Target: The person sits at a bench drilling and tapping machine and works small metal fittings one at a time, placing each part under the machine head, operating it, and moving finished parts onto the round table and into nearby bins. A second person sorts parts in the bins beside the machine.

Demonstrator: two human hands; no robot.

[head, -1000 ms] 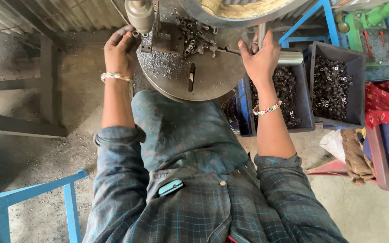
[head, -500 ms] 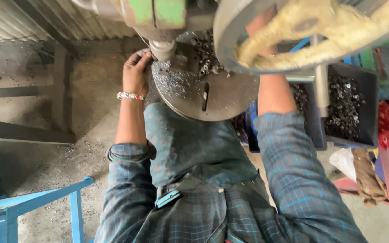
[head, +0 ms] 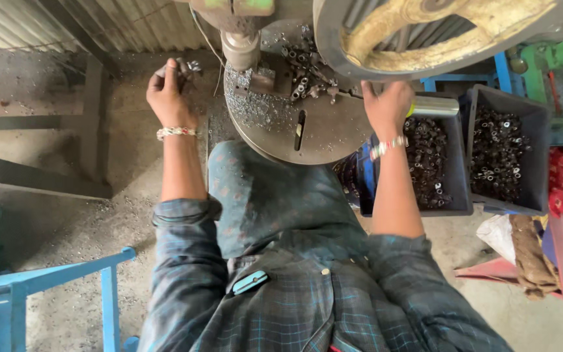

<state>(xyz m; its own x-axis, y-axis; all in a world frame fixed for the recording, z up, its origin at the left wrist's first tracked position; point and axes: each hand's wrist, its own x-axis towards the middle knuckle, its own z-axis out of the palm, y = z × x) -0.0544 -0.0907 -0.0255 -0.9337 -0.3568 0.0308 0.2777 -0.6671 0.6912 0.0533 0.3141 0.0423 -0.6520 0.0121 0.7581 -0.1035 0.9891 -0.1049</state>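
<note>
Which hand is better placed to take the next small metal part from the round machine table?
Probably the right hand: it rests at the edge of the round table, close to the loose metal parts. The left hand is off the table and already holds small parts.

The round grey metal counter (head: 320, 133) of the press machine carries a heap of small dark metal ring parts (head: 301, 72) at its far side, fine metal shavings (head: 252, 107) scattered across its left part, and a narrow dark slot (head: 300, 129) near its middle. To its right stand two dark grey plastic bins (head: 464, 195), side by side, each filled with more small dark metal rings (head: 496, 153). The dusty grey concrete floor (head: 53, 163) carries a blue metal frame (head: 47, 280) at the near left, dark steel beams (head: 34, 179) at the left, and crumpled cloths (head: 532, 251) at the near right.
</note>
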